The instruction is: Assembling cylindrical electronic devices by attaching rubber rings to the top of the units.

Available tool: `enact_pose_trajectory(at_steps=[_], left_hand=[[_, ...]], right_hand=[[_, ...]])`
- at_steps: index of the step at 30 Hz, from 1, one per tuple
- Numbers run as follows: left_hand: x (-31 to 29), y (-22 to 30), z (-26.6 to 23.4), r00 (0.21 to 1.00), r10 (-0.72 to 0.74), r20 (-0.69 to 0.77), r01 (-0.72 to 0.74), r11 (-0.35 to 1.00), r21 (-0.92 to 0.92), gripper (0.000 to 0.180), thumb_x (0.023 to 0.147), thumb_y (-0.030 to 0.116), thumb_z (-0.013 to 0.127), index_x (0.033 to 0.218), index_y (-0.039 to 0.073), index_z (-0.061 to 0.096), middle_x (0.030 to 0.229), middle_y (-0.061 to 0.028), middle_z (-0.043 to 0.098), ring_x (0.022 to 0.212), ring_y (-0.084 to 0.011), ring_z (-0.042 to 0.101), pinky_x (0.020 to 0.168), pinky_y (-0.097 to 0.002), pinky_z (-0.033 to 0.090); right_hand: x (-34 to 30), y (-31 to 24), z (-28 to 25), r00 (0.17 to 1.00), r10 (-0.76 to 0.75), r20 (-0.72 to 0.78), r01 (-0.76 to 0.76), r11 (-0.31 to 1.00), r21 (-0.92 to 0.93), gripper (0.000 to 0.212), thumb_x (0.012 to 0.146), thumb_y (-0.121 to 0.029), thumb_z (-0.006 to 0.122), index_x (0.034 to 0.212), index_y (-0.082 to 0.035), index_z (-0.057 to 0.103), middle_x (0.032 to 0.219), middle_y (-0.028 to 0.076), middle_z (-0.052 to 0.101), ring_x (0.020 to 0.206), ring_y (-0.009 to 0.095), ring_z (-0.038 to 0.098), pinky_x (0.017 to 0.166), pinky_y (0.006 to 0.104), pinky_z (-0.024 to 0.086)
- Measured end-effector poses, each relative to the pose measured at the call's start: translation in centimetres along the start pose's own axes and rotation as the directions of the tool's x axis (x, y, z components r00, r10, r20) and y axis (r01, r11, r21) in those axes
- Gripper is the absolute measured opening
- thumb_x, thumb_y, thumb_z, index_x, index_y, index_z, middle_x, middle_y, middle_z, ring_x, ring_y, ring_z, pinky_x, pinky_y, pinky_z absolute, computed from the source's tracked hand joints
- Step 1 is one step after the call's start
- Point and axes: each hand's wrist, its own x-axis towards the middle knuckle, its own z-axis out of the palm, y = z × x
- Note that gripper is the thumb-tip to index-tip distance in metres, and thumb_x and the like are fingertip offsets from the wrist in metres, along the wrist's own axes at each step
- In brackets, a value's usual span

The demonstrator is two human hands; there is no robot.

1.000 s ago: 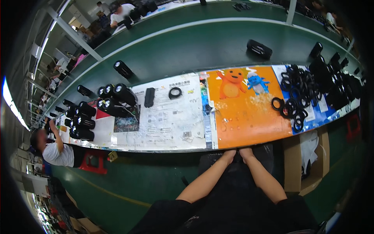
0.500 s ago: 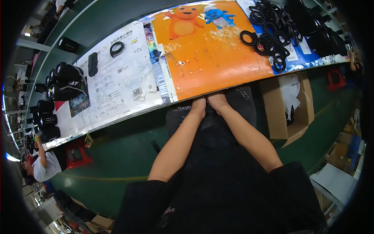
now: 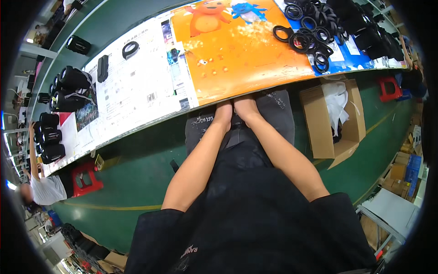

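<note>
My left hand (image 3: 223, 112) and my right hand (image 3: 246, 106) are side by side at the front edge of the workbench (image 3: 150, 119), above a dark grey cloth or pad with writing (image 3: 200, 123). Their fingers pass beneath the edge and are hidden, so I cannot see what they hold, if anything. On the bench beyond them lies an orange sheet with cartoon figures (image 3: 255, 75). Black rings (image 3: 299, 42) are heaped at its right. On the white sheets to the left lie a single black ring (image 3: 130, 49) and a black oblong part (image 3: 102, 68).
Black cylindrical devices (image 3: 75, 78) crowd the bench's left end; more black parts (image 3: 376, 43) are piled at the right end. An open cardboard box (image 3: 319, 125) with white bags stands below the bench on the right. A co-worker (image 3: 48, 189) is near a red stool (image 3: 86, 179) at left.
The whole view has shifted slightly, so the bench sits a little higher and further left. My hands stay together at the edge. The co-worker's arm at left has risen.
</note>
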Motion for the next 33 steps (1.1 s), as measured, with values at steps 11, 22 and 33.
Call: enact_pose_trajectory(at_steps=[11, 22, 33], left_hand=[[-5.7, 5.5, -0.4, 0.915, -0.328, 0.235, 0.376, 0.905, -0.198, 0.052, 0.118, 0.039, 0.052, 0.159, 0.008, 0.051, 0.152, -0.0105, 0.063, 0.137, -0.0292, 0.061, 0.117, -0.0497, 0.052], [-11.9, 8.7, -0.6, 0.784, -0.407, 0.469, 0.523, 0.84, -0.145, 0.054, 0.115, 0.041, 0.061, 0.157, 0.009, 0.052, 0.133, -0.0063, 0.073, 0.117, -0.0184, 0.074, 0.094, -0.0443, 0.064], [-13.4, 10.3, -0.3, 0.833, -0.185, 0.522, 0.156, 0.983, 0.099, 0.064, 0.107, 0.031, 0.077, 0.16, 0.004, 0.054, 0.158, -0.0085, 0.06, 0.141, -0.0192, 0.056, 0.121, -0.0362, 0.041]], right_hand=[[-2.5, 2.9, -3.8, 0.915, 0.3, 0.27, -0.402, 0.732, 0.55, 0.057, 0.117, -0.034, 0.055, 0.151, 0.011, 0.057, 0.146, 0.018, 0.067, 0.136, 0.021, 0.061, 0.118, 0.0325, 0.045], [-9.6, -0.8, -11.1, 0.826, 0.181, 0.533, -0.523, 0.597, 0.608, 0.059, 0.118, -0.032, 0.058, 0.167, -0.001, 0.047, 0.147, 0.008, 0.066, 0.131, 0.015, 0.064, 0.109, 0.0308, 0.053], [-12.7, 1.0, -13.1, 0.757, -0.084, 0.648, -0.468, 0.623, 0.627, 0.087, 0.105, -0.042, 0.081, 0.17, -0.001, 0.039, 0.162, 0.008, 0.052, 0.152, 0.018, 0.044, 0.129, 0.0372, 0.034]])
